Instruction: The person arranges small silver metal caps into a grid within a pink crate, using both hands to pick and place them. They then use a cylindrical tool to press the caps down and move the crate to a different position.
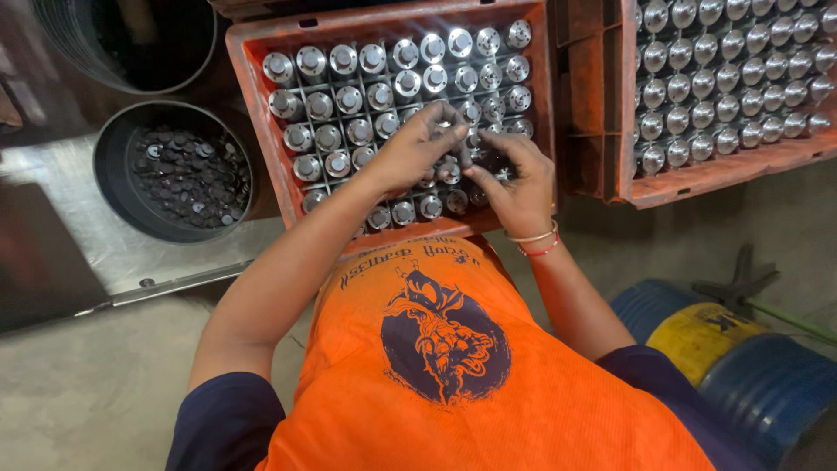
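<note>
Both my hands at the red crate (pixel 253 105) of shiny metal cylinders (pixel 349 100).

My left hand (pixel 414 148) curls fingers around a cylinder (pixel 446 131) near the crate's middle; my right hand (pixel 521 187) pinches a neighbouring piece just beside it, though what exactly it grips I cannot tell. Second crate (pixel 706 187) of like parts stands to the right; round black tub (pixel 109 166) of dark discs (pixel 187 174) to the left; blue-and-yellow drum (pixel 724 349) at lower right.

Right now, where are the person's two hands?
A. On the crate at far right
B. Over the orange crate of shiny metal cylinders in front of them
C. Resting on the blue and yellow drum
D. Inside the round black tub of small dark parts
B: the left hand and right hand meet over the near orange crate, fingers among its metal cylinders.
</note>
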